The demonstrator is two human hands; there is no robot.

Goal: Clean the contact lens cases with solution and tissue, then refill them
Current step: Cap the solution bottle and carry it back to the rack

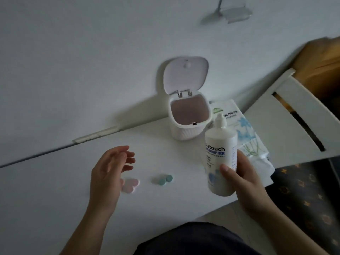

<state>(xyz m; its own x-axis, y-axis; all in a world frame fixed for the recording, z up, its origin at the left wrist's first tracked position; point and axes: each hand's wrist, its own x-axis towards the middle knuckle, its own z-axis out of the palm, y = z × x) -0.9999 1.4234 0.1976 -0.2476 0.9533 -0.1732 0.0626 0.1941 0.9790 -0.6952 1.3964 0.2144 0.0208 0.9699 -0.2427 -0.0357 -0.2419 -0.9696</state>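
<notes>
My right hand [242, 183] grips a white bottle of lens solution [219, 159] and holds it upright above the white table [55, 181], cap on. A teal contact lens case [164, 179] lies on the table left of the bottle, lids closed. Further left lies a pink contact lens case [131, 185], partly hidden behind my left hand [110, 172]. That hand hovers over the pink case with fingers spread and nothing in it. A pack of tissue paper [244, 137] lies behind the bottle at the right.
A small white desktop bin [185, 115] stands at the back with its lid flipped up. A white strip [95, 135] lies along the wall. The table's right edge runs beside a white chair frame [294, 115] and a dark patterned cushion [303, 190].
</notes>
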